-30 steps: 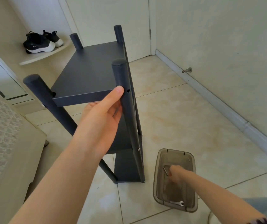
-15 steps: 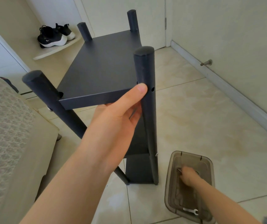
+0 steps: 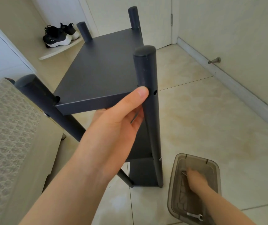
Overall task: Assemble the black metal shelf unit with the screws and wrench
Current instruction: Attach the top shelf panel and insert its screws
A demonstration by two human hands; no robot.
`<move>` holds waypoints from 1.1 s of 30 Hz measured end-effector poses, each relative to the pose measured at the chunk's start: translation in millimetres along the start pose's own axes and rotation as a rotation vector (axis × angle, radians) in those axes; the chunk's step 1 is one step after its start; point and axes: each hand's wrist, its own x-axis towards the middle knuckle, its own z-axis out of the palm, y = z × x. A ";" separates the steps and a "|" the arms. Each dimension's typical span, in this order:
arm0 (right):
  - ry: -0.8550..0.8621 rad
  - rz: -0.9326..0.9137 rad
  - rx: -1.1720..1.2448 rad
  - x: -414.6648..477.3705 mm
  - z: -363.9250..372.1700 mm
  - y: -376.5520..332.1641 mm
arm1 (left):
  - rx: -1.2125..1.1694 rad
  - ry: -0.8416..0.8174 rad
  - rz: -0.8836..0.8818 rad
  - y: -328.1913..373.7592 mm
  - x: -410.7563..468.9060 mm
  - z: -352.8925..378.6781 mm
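Steadying the work, the left hand [image 3: 113, 125] pinches the front edge of the top panel [image 3: 100, 72], thumb on the edge and fingers beneath, apparently to keep it level against the front post [image 3: 146, 70], whose screw hole [image 3: 154, 92] beside the thumb looks empty. The black metal shelf unit [image 3: 141, 174] stands upright on the tiled floor [image 3: 211, 119]. Just right of it sits a brown plastic box [image 3: 217, 169], where the right hand [image 3: 194, 177] reaches in, likely for a screw, though blur hides whether it grips anything; the wrench [image 3: 194, 215] lies at the box's near end.
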 end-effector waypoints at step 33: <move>-0.217 -0.624 -0.683 -96.6 -230.8 -94.6 | 0.031 0.132 0.033 -4.8 -18.9 6.5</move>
